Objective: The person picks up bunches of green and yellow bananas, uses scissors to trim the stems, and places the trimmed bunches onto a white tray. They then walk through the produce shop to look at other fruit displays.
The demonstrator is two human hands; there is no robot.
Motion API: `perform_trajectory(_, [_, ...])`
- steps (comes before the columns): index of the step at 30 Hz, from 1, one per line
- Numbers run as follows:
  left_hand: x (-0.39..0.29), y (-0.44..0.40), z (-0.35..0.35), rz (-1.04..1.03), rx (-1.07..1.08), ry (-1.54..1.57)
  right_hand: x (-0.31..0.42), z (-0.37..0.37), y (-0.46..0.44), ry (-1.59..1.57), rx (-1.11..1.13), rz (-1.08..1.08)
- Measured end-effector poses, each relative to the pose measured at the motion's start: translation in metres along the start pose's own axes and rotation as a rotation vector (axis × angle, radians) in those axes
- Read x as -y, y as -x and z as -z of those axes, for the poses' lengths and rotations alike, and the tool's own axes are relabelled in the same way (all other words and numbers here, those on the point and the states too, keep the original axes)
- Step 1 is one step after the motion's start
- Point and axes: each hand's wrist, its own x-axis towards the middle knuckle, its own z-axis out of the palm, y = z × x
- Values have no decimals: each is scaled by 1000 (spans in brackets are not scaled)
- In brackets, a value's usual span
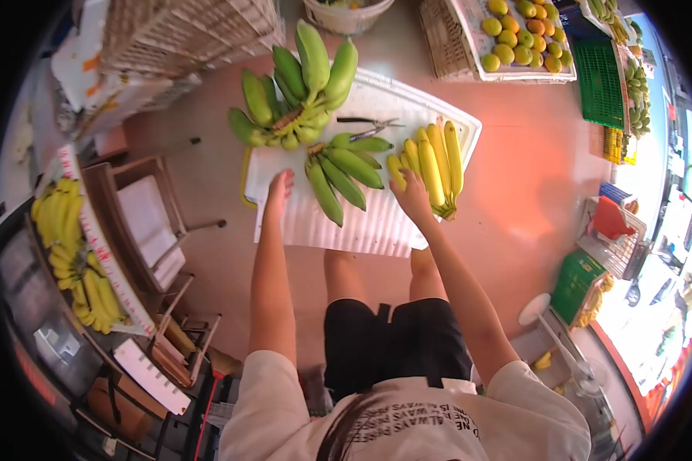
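Note:
A white foam lid or board (pixel 284 219) lies in front of my knees with bananas on it. My left hand (pixel 281 187) rests at its left side, fingers stretched out, holding nothing. My right hand (pixel 412 192) closes on the left side of a bunch of yellow bananas (pixel 443 163) at the board's right edge. Between my hands lies a small bunch of green bananas (pixel 342 175). A larger green banana bunch (pixel 300 92) sits at the back left. Pruning shears (pixel 370 127) lie behind the small bunch, partly covered by it.
More yellow bananas (pixel 73 246) lie on a stand at the left, near a brown folding chair (pixel 115 192). A wicker basket (pixel 184 34) stands at the back left. A box of mangoes (pixel 524 37) and a green crate (pixel 598 83) stand at the back right, a fan (pixel 534 309) at the right.

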Motion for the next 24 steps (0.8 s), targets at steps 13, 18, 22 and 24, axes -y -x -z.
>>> perform_trajectory(13, [-3,-37,-43,62,61,202,45,-72,-32,432,-126,303])
perform_trajectory(18, [19,-20,-46,-91,11,213,39,-70,-47,414,-56,154])
perform_trajectory(22, [26,-2,-62,28,194,71,34,-58,-48,310,38,215])
perform_trajectory(24, [43,-10,-79,-80,256,158,30,-53,-47,287,80,327])
